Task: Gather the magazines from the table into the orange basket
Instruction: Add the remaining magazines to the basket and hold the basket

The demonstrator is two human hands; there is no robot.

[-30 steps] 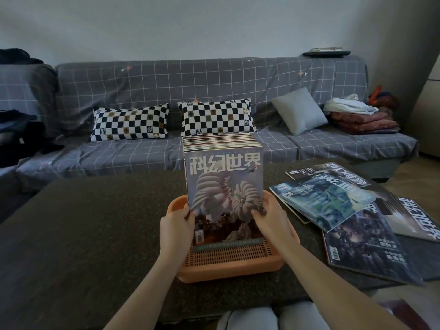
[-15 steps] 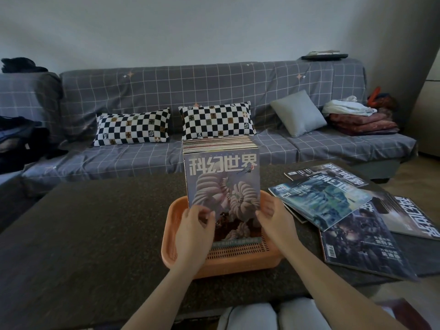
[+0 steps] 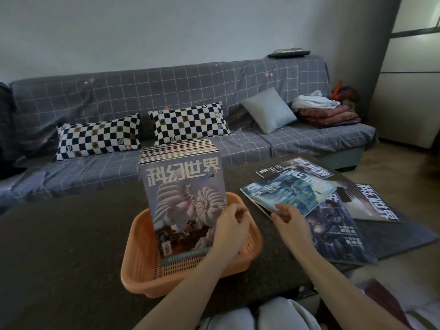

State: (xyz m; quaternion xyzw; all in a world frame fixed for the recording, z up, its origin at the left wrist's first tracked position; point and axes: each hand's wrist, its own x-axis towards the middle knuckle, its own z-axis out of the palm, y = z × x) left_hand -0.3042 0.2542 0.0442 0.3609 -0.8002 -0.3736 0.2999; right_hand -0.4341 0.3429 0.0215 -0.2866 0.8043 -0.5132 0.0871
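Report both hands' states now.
Left hand: against the front magazine, grip unclear.
Right hand: grips the teal magazine.

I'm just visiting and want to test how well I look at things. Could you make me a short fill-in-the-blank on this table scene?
1. The stack of magazines stands upright in the ____ basket.
2. The right hand touches the near corner of the ____ magazine, topmost in the loose pile.
3. The left hand is at the stack's ____ edge.
4. On the sofa lie two ____ pillows.

Missing words: orange; teal; right; checkered
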